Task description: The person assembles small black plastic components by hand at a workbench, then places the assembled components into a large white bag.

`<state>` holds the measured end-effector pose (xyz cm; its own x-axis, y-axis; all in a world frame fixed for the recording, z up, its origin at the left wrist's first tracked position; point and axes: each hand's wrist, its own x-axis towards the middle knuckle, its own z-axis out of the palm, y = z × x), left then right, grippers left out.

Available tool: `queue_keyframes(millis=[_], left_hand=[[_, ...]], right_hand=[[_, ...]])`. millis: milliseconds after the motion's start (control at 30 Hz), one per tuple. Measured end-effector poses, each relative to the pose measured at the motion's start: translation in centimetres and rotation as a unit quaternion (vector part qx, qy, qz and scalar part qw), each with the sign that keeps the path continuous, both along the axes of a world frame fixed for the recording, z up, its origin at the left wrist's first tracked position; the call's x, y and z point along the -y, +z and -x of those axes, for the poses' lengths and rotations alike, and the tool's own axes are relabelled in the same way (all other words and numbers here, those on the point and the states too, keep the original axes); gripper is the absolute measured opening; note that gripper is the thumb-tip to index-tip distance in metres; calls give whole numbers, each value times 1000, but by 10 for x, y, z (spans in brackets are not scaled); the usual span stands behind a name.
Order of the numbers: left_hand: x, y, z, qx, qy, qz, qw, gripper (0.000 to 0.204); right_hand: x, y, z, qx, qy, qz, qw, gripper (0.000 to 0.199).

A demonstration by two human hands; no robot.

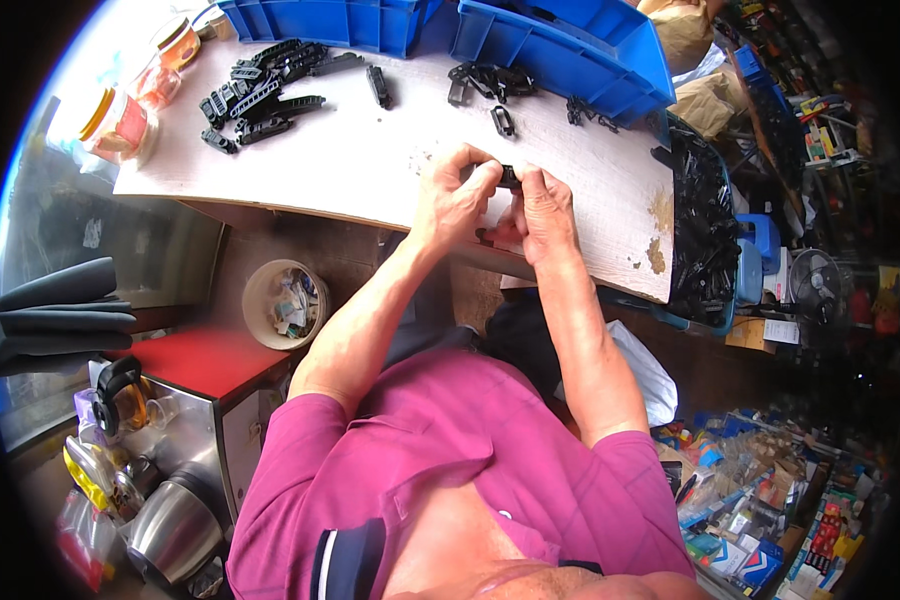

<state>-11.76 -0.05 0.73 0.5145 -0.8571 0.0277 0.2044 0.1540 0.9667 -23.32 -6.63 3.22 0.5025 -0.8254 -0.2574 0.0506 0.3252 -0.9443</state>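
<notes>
Both hands meet over the near edge of a pale wooden worktable (pixel 370 160). My left hand (pixel 455 200) and my right hand (pixel 542 210) pinch a small black plastic part (pixel 510 177) between their fingertips, each gripping one end. A heap of longer black plastic pieces (pixel 260 85) lies at the table's far left. Several loose black clips (pixel 490 85) lie just beyond the hands, in front of the bins.
Two blue plastic bins (pixel 570 50) stand at the back of the table. A crate full of black parts (pixel 705 235) sits at its right end. Jars (pixel 120 120) stand at the far left. A round tub (pixel 285 305) and a red-topped cabinet (pixel 205 360) are below left.
</notes>
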Motion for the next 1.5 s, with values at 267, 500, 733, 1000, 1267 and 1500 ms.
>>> queue_keyframes(millis=[267, 500, 733, 1000, 1267, 1500], left_hand=[[-2, 12, -6, -119, -39, -27, 992, 14], [62, 88, -125, -107, 86, 213, 967, 38], [63, 29, -102, 317, 236, 154, 906, 19], [51, 0, -40, 618, 100, -23, 780, 32], [51, -5, -37, 689, 37, -41, 723, 21], [52, -8, -41, 678, 47, -36, 733, 22]], right_hand=[[-6, 0, -6, 18, -33, 36, 999, 34], [-1, -9, -2, 67, -11, 1, 998, 37], [5, -14, 5, 57, -7, -3, 998, 27], [21, -13, 14, 52, -22, -14, 998, 16], [111, -6, 40, -100, -214, 50, 970, 11], [166, 2, 38, -295, -242, 154, 911, 37]])
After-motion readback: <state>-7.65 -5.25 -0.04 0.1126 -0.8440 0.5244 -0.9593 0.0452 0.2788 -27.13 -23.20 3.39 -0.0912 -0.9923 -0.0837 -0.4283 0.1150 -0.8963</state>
